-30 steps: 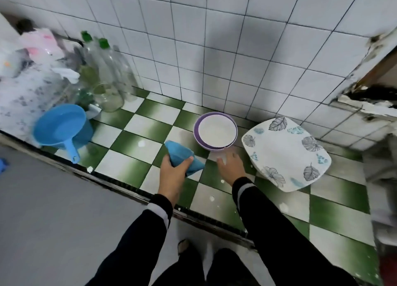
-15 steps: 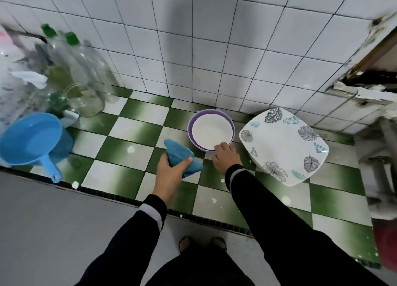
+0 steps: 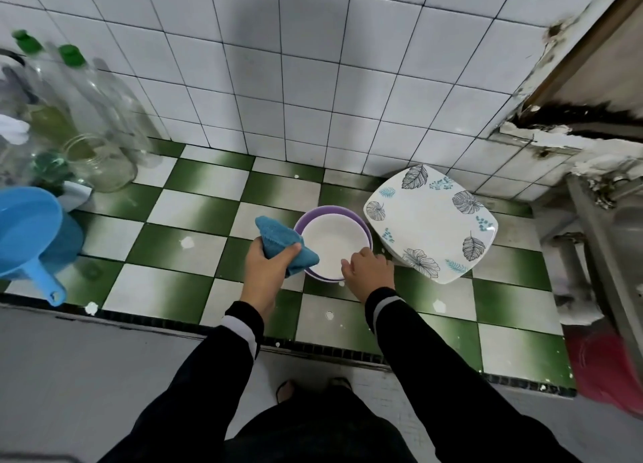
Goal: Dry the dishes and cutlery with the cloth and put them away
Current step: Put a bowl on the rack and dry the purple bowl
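Starting the bowl (image 3: pixel 334 243): left hand (image 3: pixel 266 267) clutches cloth (image 3: pixel 278 238) at nine o'clock, right hand (image 3: pixel 370 273) pinches five-o'clock rim; next, probably lift and wipe.

sleeves (image 3: pixel 215 375): black | cuffs (image 3: pixel 239 326): grey-white band | trousers (image 3: pixel 313 428): black

Blue scoop (image 3: pixel 29 229) far L, glass jar (image 3: pixel 101 165), green-capped bottles (image 3: pixel 83 94), red item (image 3: pixel 609 368) R edge

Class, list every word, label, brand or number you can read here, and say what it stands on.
None can be read.
The bottles are blurred and show no legible label.
The plate bears only leaf prints.
The bowl, cloth and scoop are plain.
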`<state>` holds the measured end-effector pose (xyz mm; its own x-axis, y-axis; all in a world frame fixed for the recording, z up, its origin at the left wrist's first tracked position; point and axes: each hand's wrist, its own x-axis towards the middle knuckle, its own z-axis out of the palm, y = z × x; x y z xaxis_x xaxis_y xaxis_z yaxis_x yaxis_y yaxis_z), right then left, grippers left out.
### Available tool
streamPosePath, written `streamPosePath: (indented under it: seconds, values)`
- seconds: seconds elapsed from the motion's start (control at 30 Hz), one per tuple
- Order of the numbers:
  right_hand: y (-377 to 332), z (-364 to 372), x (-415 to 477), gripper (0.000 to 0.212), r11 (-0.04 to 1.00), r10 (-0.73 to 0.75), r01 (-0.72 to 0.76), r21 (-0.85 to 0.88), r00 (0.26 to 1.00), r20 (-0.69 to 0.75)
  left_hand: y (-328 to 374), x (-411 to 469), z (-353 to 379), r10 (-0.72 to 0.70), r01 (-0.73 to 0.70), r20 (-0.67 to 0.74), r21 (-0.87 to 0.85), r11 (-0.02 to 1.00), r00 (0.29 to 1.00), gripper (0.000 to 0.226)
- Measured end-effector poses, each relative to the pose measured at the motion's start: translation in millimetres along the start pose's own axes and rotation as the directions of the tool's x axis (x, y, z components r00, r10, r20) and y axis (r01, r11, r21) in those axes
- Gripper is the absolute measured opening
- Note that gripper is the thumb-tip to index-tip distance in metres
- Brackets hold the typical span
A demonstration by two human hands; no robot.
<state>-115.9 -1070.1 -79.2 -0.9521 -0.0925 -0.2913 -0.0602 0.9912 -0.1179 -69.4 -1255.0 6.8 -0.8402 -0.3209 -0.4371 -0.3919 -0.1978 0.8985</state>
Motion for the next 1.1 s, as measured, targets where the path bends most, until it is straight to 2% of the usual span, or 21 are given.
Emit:
streamPosePath:
  seconds: [0.07,0.13,0.23,0.33,0.4,0.53,0.67,0.83,1.03,1.1]
  values:
    - [2,2,-5,0.048,0.993,0.109,-0.106,0.052,0.991,-0.073,-1,-2,1,-0.001,0.002,0.007,-0.002,1.0,1.0,0.05]
    - [1,-1,-6,0.061,0.968,0.232,-0.221,0.119,0.969,-0.088,-1,-5,3,-0.005,0.005,0.009,-0.006,1.0,1.0,0.05]
    - [-2,-5,-2,0.082,0.924,0.347,-0.344,0.165,0.938,0.014,-2,-10,3,-0.012,0.012,0.006,-0.016,1.0,1.0,0.048]
    - [-3,-2,4,0.081,0.873,0.412,-0.431,0.229,0.902,0.127,-6,-14,1,-0.014,0.015,0.007,-0.024,1.0,1.0,0.048]
    - [-5,-1,6,0.07,0.852,0.426,-0.454,0.262,0.891,0.159,-8,-16,1,-0.017,0.017,0.004,-0.025,1.0,1.0,0.048]
    - [-10,-7,8,0.066,0.853,0.407,-0.445,0.275,0.895,0.186,-10,-17,2,-0.022,0.022,0.002,-0.034,0.999,1.0,0.047]
    - [-8,-15,6,0.052,0.84,0.398,-0.431,0.331,0.903,0.164,-11,-17,2,-0.012,0.012,0.014,-0.04,0.999,1.0,0.048]
    - [-6,-18,1,0.063,0.854,0.381,-0.402,0.331,0.916,0.127,-13,-18,3,-0.016,0.017,0.014,-0.047,0.999,1.0,0.048]
    - [-5,-26,7,0.065,0.728,0.421,-0.47,0.499,0.881,0.217,-12,-17,4,-0.027,0.027,0.005,-0.041,0.999,1.0,0.045]
    - [-7,-28,9,0.067,0.716,0.428,-0.478,0.508,0.876,0.222,-12,-18,6,-0.027,0.027,0.0,-0.037,0.999,1.0,0.046]
